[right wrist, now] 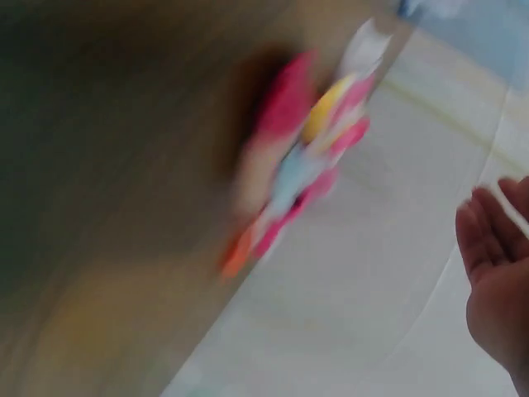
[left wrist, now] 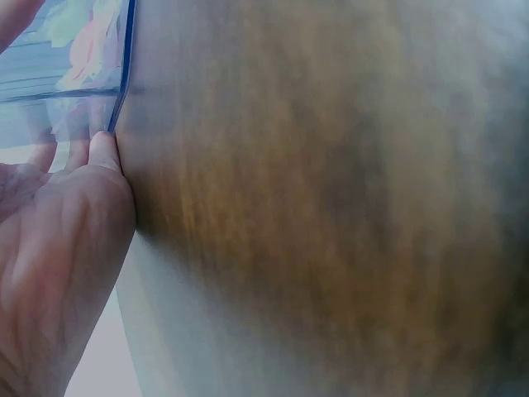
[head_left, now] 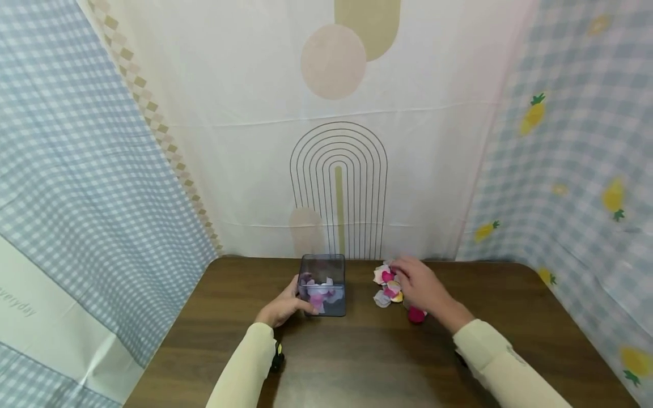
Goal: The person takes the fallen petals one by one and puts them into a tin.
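Evidently the petals [head_left: 391,290] lie just left of the right hand [head_left: 422,284], much the nearer one, their pile stretching from its fingertips back toward its wrist. Its fingers bend loosely, no petal visible in them. Between pile and left hand [head_left: 283,306] is the box [head_left: 323,265], more petals inside, gripped between that hand's thumb and fingers.

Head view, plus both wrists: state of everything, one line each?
box: partly filled, gripped at its left; whether lidded, can't tell
petals in box: loose, heaped
petals on table: loose, clustered, some overlapping
left hand: holding the box
right hand: over the petals on table, fingers bent; no petal visible in it
table: flat, dark wood
back curtain: hanging, creased
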Demonstrator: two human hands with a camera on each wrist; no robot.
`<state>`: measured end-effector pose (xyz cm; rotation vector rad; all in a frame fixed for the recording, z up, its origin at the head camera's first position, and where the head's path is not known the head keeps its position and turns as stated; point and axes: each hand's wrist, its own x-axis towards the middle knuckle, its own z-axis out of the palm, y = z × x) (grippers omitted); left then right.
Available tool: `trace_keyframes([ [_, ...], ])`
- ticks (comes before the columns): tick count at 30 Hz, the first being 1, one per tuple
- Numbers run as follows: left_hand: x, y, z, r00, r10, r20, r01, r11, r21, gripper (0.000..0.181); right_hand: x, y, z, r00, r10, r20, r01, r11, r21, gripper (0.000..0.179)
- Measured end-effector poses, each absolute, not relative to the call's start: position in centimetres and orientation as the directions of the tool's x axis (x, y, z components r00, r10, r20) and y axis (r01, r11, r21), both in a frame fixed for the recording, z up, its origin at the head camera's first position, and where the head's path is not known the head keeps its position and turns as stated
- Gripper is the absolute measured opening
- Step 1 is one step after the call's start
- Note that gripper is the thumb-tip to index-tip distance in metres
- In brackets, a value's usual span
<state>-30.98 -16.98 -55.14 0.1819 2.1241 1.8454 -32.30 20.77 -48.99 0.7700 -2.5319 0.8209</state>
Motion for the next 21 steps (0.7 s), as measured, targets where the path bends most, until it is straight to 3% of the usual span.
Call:
trace_keyframes([
  [9, -31.0, -17.3, -55.2, -0.944, 0.291, -0.154, -0.113, 0.154, 0.982, 0.098, -30.3, 27.8, -50.0, -0.878, -0.316, 0.361, -0.455, 0.786, -0.419, 0.019],
  [21, -31.1, -17.2, -55.6, -0.946, 0.287, -0.154, -0.115, 0.147, 0.982, 0.099, -29.2, 28.7, -50.9, -0.894, -0.346, 0.286, -0.438, 0.81, -0.39, 0.019],
])
